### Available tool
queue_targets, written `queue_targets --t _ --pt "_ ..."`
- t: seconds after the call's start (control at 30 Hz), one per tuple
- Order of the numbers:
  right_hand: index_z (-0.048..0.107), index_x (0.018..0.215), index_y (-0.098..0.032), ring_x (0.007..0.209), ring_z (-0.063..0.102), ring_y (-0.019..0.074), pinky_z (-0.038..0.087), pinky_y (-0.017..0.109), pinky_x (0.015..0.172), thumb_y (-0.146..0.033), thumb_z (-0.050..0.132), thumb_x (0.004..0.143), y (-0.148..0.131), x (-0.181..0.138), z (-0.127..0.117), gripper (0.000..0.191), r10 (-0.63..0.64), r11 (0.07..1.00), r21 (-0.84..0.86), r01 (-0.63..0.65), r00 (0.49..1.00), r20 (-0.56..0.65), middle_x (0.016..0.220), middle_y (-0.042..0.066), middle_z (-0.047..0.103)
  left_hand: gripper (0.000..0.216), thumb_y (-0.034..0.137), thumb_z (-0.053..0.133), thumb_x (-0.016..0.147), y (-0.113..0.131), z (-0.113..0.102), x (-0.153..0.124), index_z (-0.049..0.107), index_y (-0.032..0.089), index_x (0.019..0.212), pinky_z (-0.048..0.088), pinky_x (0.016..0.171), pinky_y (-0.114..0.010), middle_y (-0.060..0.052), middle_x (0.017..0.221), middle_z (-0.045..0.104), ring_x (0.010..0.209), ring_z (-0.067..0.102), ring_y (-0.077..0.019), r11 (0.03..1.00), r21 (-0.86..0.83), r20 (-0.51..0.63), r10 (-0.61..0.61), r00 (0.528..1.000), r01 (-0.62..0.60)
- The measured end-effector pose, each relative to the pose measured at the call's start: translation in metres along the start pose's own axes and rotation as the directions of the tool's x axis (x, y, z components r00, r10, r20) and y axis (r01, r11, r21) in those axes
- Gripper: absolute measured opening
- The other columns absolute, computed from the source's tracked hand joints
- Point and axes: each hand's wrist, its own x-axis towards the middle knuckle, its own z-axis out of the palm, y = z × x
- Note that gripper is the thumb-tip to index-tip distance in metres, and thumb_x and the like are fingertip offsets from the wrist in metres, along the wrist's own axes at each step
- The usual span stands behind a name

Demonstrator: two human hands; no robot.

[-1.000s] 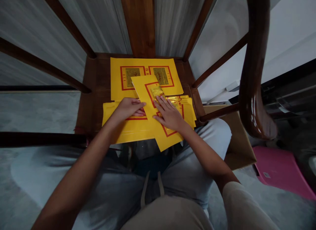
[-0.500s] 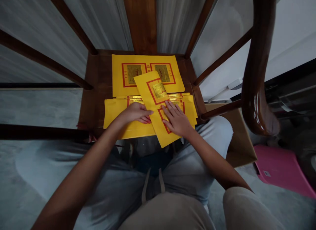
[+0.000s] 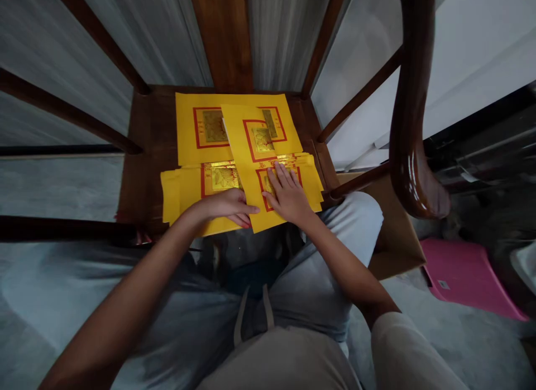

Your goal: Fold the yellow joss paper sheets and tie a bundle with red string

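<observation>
A yellow sheet of joss paper (image 3: 240, 150), printed with red frames and gold foil, lies at a slant and looks folded lengthwise. My left hand (image 3: 228, 205) pinches its near left edge, thumb on top and the other fingers under it. On the sheet's lower printed part, my right hand (image 3: 290, 199) rests flat with fingers stretched out. Beneath both hands is a spread pile of folded yellow papers (image 3: 172, 195), partly covered. Behind that pile, unfolded yellow sheets (image 3: 186, 136) lie flat, and the slanted sheet overlaps their print.
The papers lie on a dark wooden chair seat (image 3: 146, 122) with rails and a curved armrest (image 3: 412, 144) at the right. A cardboard box (image 3: 396, 228) stands beside my right knee. Farther right is a pink plastic stool or similar piece (image 3: 464, 272).
The sheet under my hands has turned to lie less slanted, and its near corner has drawn back towards the seat. Both hands keep their places on it. The view has shifted slightly.
</observation>
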Motion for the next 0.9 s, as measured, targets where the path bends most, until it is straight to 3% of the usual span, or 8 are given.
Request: queue_targets --t 0.4,0.5,0.57,0.63,0.7,0.73,0.8,0.9 --pt "0.027 0.169 -0.013 0.168 0.015 0.0291 0.013 0.054 0.137 -0.055 0.034 0.11 -0.002 0.002 0.003 0.074 0.047 0.999 0.008 -0.047 0.999 -0.022 0.179 0.015 0.02 0.053 0.048 0.1 0.042 0.0 -0.008 -0.001 0.073 0.015 0.073 0.063 0.079 -0.034 -0.011 0.077 0.081 0.077 0.079 -0.0251 0.998 0.061 0.069 -0.027 0.997 0.023" --pt "0.026 0.169 -0.011 0.168 0.014 0.031 0.012 0.055 0.136 -0.056 0.034 0.11 -0.003 0.001 0.005 0.075 0.039 0.999 0.003 -0.039 0.999 -0.023 0.179 0.018 0.019 0.049 0.048 0.097 0.051 0.003 -0.012 -0.006 0.076 0.015 0.081 0.063 0.08 -0.037 -0.011 0.08 0.081 0.081 0.079 -0.027 0.995 0.094 0.097 -0.052 0.994 0.043" --pt "0.027 0.169 -0.01 0.168 0.009 0.0355 0.011 0.059 0.136 -0.06 0.037 0.108 -0.003 0.001 0.007 0.08 0.046 0.999 -0.002 -0.046 0.999 -0.026 0.178 0.02 0.018 0.041 0.048 0.09 0.067 0.006 -0.012 -0.011 0.075 0.014 0.085 0.064 0.082 -0.041 -0.013 0.081 0.081 0.083 0.079 -0.0299 0.985 0.17 -0.041 -0.038 0.998 0.044" --pt "0.027 0.169 -0.009 0.168 0.002 0.0401 0.009 0.064 0.135 -0.064 0.041 0.105 -0.003 0.001 0.009 0.086 0.055 0.998 -0.007 -0.055 0.998 -0.028 0.179 0.021 0.017 0.031 0.044 0.075 0.086 0.009 -0.005 -0.011 0.075 0.014 0.092 0.063 0.086 -0.046 -0.015 0.088 0.08 0.09 0.079 -0.0334 0.934 0.356 -0.395 0.143 0.907 0.008" --pt "0.026 0.169 -0.008 0.168 -0.001 0.0417 0.007 0.066 0.134 -0.065 0.043 0.104 -0.004 0.001 0.01 0.088 0.05 0.999 -0.01 -0.05 0.998 -0.026 0.179 0.02 0.016 0.029 0.031 0.057 0.098 0.009 0.009 -0.003 0.075 0.014 0.113 0.059 0.099 -0.052 -0.018 0.111 0.079 0.111 0.075 -0.0361 0.765 0.644 -0.625 0.519 0.582 0.009" --pt "0.027 0.169 -0.008 0.168 0.0 0.0414 0.007 0.065 0.134 -0.064 0.044 0.104 -0.004 0.001 0.01 0.088 0.044 0.999 -0.012 -0.044 0.999 -0.021 0.179 0.02 0.016 0.036 0.024 0.049 0.1 0.008 0.017 0.003 0.07 0.014 0.128 0.054 0.107 -0.054 -0.019 0.125 0.075 0.124 0.07 -0.0365 0.645 0.764 -0.568 0.67 0.478 0.005" --pt "0.029 0.167 -0.005 0.168 0.004 0.0403 0.008 0.063 0.135 -0.06 0.044 0.105 -0.005 0.002 0.01 0.085 0.04 0.999 -0.023 -0.04 0.999 -0.008 0.178 0.023 0.017 0.047 0.016 0.043 0.099 0.003 0.029 0.019 0.063 0.012 0.142 0.049 0.115 -0.052 -0.02 0.141 0.068 0.138 0.061 -0.0342 0.396 0.912 -0.296 0.819 0.491 -0.111" --pt "0.028 0.165 0.004 0.167 0.011 0.0388 0.008 0.057 0.136 -0.056 0.044 0.105 -0.005 0.0 0.008 0.086 0.049 0.998 -0.049 -0.048 0.999 0.009 0.176 0.028 0.018 0.054 0.015 0.038 0.1 -0.006 0.034 0.037 0.058 0.012 0.15 0.039 0.126 -0.053 -0.017 0.156 0.059 0.151 0.049 -0.0309 0.297 0.94 -0.176 0.844 0.506 -0.167"
